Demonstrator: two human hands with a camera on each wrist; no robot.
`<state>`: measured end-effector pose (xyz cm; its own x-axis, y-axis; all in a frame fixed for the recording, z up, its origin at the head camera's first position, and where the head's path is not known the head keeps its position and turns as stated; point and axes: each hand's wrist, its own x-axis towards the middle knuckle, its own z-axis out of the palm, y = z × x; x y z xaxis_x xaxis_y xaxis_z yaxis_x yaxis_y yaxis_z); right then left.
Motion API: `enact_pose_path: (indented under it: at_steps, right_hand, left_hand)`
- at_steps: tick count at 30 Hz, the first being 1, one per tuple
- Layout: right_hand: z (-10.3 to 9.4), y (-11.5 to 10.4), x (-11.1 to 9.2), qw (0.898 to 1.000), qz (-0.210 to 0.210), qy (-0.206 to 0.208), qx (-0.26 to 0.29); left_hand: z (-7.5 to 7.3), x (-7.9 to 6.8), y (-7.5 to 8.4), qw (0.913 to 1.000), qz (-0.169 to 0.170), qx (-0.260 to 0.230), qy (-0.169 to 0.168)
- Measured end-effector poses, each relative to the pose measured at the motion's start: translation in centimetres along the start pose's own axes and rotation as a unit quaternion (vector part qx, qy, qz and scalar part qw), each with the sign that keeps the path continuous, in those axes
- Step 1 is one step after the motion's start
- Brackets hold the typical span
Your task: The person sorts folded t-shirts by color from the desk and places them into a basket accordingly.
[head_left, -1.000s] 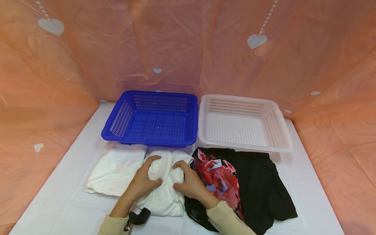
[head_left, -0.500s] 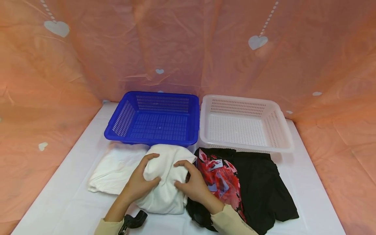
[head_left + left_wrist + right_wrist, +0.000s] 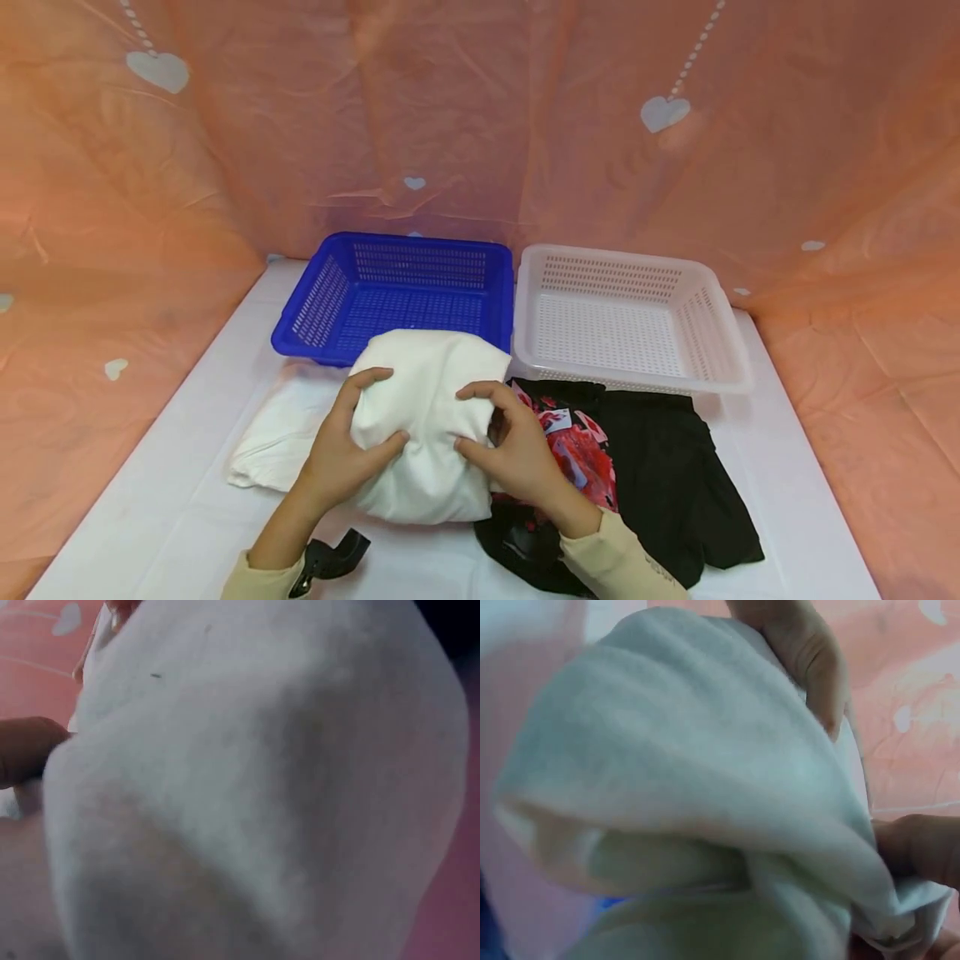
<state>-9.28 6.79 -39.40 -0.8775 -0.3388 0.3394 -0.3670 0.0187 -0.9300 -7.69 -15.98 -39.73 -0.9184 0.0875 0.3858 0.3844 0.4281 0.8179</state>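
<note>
A bundle of folded white cloth [image 3: 431,425] is held up between both hands, its far end overlapping the front of the blue basket [image 3: 397,358] in the head view. My left hand [image 3: 333,462] grips its left side, thumb on top and the other fingers partly hidden by the cloth. On the opposite side my right hand [image 3: 521,454] pinches it with thumb and index finger. Soft white fabric [image 3: 225,765] fills most of the left wrist view. Loose folds [image 3: 682,750] hang open in the right wrist view, with a thumb [image 3: 922,847] at the right edge.
Another folded white cloth [image 3: 270,446] lies left of the hands. To the right are a red floral garment [image 3: 577,450] and a black garment [image 3: 663,475]. A white basket [image 3: 637,379] stands beside the blue one, and an orange curtain [image 3: 465,108] hangs behind.
Both hands have lifted the white cloth off the table and moved it forward toward the blue basket. The other garments and the baskets stay where they were.
</note>
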Motion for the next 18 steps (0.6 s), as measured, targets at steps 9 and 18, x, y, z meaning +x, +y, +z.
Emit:
enact_pose_path:
  at_steps: [9, 18]
  right_hand:
    - [-1.6, -2.6, 3.5, 0.997, -0.029, 0.013, -0.066]
    - [-2.4, -3.3, 7.5, 0.992, -0.073, 0.037, -0.097]
  left_hand:
    - [-1.9, 3.6, 2.1, 0.9981, 0.048, 0.018, 0.034]
    - [-3.0, 7.5, 2.7, 0.9948, 0.081, 0.019, 0.060]
